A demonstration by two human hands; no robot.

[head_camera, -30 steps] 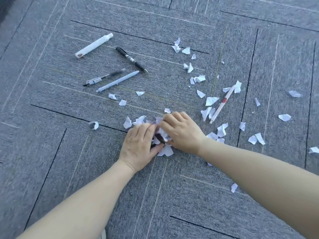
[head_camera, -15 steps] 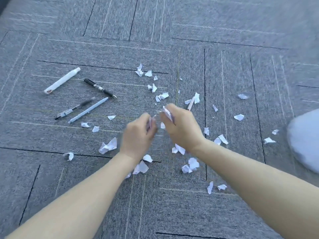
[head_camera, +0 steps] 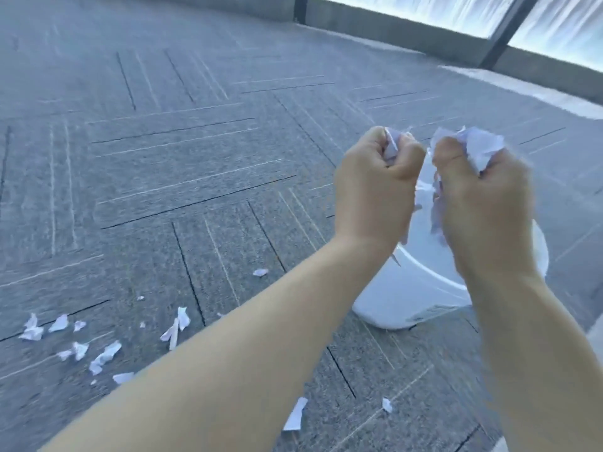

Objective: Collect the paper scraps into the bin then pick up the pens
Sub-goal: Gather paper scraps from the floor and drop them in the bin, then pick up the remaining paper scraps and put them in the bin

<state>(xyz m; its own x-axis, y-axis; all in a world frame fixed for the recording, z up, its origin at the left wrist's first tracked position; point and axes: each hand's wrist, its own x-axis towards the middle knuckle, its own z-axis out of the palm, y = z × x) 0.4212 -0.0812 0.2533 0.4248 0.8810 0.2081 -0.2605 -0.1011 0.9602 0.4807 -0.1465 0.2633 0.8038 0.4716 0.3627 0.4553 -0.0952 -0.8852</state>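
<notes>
Head view, change: one second ago both hands pressed scraps together on the carpet floor; half a second ago they were lifting; now they are raised over the white bin [head_camera: 404,298] at right.
Head view, camera: the view has swung right; the pens, seen earlier at far left, are now out of frame.
Left hand [head_camera: 375,190]: closed in a fist around a small wad of paper scraps [head_camera: 391,145], which shows between thumb and fingers.
Right hand [head_camera: 486,203]: closed on a larger wad of paper scraps [head_camera: 479,148], with loose ends hanging toward the bin.
Bin: stands upright on the carpet floor [head_camera: 163,158], directly below and behind both hands; its opening is mostly hidden by them.
Remaining scraps: a loose scatter of scraps [head_camera: 104,357] lies on the floor at near left, with single pieces nearer the bin.
Task meaning: the first handful appears ready for release into the bin. Collection is only partly done, so more passes are likely needed before the pens.
Risk: the hanging ends may fall outside the rim if released early.
</notes>
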